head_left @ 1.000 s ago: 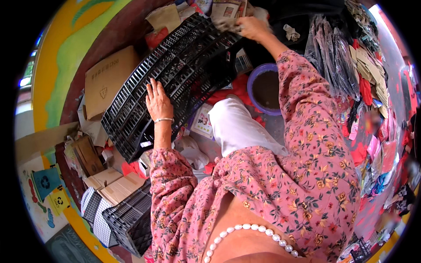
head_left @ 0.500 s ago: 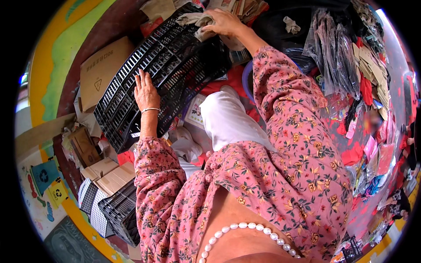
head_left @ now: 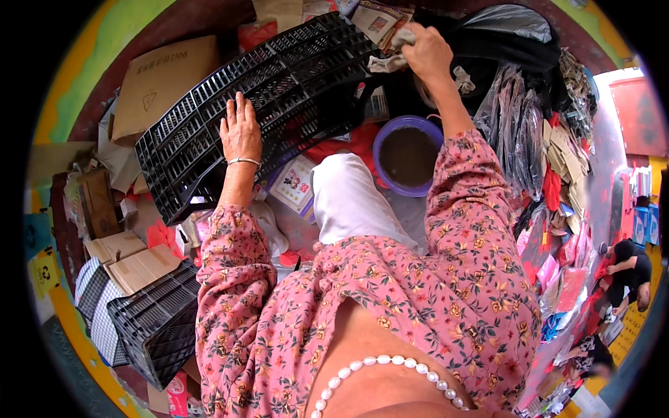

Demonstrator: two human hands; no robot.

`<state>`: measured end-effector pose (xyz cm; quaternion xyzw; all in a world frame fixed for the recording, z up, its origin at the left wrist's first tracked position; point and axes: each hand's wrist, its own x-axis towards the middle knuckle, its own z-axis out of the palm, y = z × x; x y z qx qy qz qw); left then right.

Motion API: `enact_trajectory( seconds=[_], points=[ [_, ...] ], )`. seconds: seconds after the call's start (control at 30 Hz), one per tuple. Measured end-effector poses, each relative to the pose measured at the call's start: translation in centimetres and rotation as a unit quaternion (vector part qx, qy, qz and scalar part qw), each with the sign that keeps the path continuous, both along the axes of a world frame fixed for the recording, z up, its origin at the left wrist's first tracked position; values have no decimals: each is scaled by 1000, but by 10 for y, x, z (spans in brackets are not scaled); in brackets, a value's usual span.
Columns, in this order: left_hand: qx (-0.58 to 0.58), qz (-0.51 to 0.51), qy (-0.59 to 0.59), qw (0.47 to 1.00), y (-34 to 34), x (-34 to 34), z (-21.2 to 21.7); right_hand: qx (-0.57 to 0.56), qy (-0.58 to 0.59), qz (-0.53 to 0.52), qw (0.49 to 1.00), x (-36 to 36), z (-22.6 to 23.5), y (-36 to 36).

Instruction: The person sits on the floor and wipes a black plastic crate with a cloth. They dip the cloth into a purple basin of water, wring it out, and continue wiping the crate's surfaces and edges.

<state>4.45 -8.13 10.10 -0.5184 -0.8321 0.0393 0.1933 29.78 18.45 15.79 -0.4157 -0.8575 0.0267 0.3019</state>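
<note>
Basin (head_left: 379, 163), purple, w/ murky brown liquid (head_left: 408, 157). Blk crate (head_left: 282, 85) tilted; L hand (head_left: 242, 134) flat on it, grip unclenched. R hand (head_left: 427, 56), grip clamped on grayish rag (head_left: 386, 64).

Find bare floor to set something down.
Small grey floor patch between purple basin, white trouser leg and right sleeve; a sliver left of that leg, below the picture card. Crowded: left, large black crate and cardboard box; right, plastic bags.
</note>
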Motion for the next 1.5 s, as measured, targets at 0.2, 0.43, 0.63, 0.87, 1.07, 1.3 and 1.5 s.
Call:
enact_trajectory(
  seconds=[0.2, 0.43, 0.63, 0.87, 1.07, 1.3, 1.5],
  points=[
    [-1, 9, 0, 1000, 1, 2, -3, -137, -50, 63, 987, -93, -44, -15],
    [-3, 5, -22, 1000, -1, 3, 5, -120, 136, 196, 964, -42, -45, -54],
    [-14, -21, -14, 1000, -14, -50, 5, -330, 745, 8, 580, 49, -44, 16],
    [-37, -11, -21, 999, -36, -101, 22, -376, 771, 15, 514, 60, -106, 67],
    [-17, -16, -3, 1000, -41, -76, 13, -348, 569, 136, 733, -36, -66, 59],
    [-10, -47, 9, 999, -35, -62, 14, 11, -6, 183, 983, -166, -68, 61],
    [-48, 1, 29, 998, -49, -48, 12, -70, 75, 7, 995, -124, -127, 125]
  ],
)
